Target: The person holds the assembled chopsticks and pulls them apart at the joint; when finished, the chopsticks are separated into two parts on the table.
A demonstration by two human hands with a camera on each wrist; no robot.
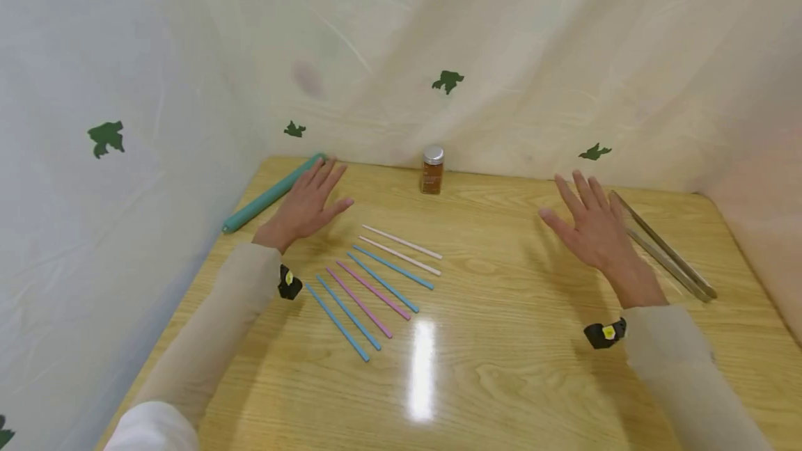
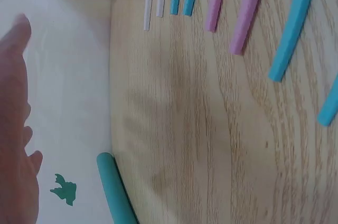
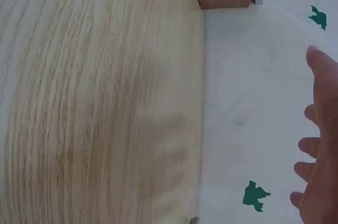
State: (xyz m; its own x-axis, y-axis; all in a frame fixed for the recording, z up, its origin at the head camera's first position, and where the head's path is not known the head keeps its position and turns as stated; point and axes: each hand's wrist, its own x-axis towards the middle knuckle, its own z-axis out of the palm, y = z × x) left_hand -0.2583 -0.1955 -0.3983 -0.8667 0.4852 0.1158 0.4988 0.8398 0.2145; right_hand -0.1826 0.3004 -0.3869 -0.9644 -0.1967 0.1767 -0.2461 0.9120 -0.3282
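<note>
My left hand [image 1: 305, 206] hovers over the wooden table with its fingers spread and holds nothing. Beside it, a long teal cylinder [image 1: 269, 197] lies slanted at the back left; the fingertips overlap its far end in the head view. On the other side, my right hand [image 1: 592, 232] is also raised, fingers spread and nothing held. Just right of that hand lies a pair of metal tongs [image 1: 673, 256], partly hidden by it. Between the hands, several thin sticks [image 1: 379, 277] in white, blue and pink lie fanned out, nearer the left hand.
A small spice jar [image 1: 432, 171] with a silver lid and reddish-brown contents stands at the table's back edge. White cloth [image 1: 370, 103] with green leaf-like shapes hangs behind and along the sides. Light glares off the table [image 1: 501, 395] near the front.
</note>
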